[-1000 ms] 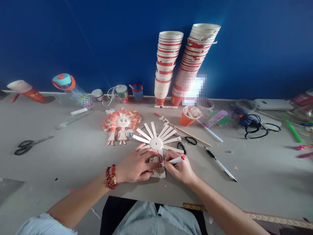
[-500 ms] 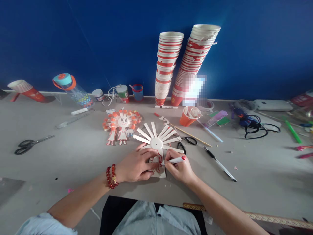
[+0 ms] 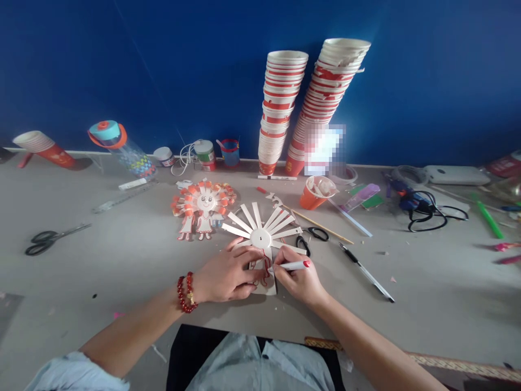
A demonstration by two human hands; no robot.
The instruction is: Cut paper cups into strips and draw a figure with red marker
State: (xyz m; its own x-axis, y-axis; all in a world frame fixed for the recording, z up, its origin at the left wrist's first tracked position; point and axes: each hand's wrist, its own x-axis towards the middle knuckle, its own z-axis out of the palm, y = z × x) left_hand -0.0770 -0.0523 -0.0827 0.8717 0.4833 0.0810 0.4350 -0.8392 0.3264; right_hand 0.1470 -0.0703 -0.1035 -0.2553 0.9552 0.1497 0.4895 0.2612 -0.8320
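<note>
My right hand (image 3: 302, 281) grips a white marker pen (image 3: 292, 266) with a red end, its tip down on a piece of white paper (image 3: 266, 289). Red outlines like a small figure's body are drawn on that paper. Spread flat over its left part, my left hand (image 3: 230, 271) presses it to the table and covers some of the drawing. Just above the paper lies a cut paper cup (image 3: 260, 238), its white strips fanned out around the round base. Black-handled scissors (image 3: 318, 234) lie partly beneath the strips. Left of it are paper dolls (image 3: 204, 203) with curled orange-and-white strips.
Two tall stacks of paper cups (image 3: 279, 103) stand against the blue wall. An orange cup of scraps (image 3: 313, 200), a wooden stick (image 3: 331, 229) and a black-capped pen (image 3: 368, 274) lie to the right. More scissors (image 3: 57, 238) and a water bottle (image 3: 126, 149) are at left.
Both hands stay in nearly the same place. The marker tip has shifted very slightly on the paper, and the view has moved a little.
</note>
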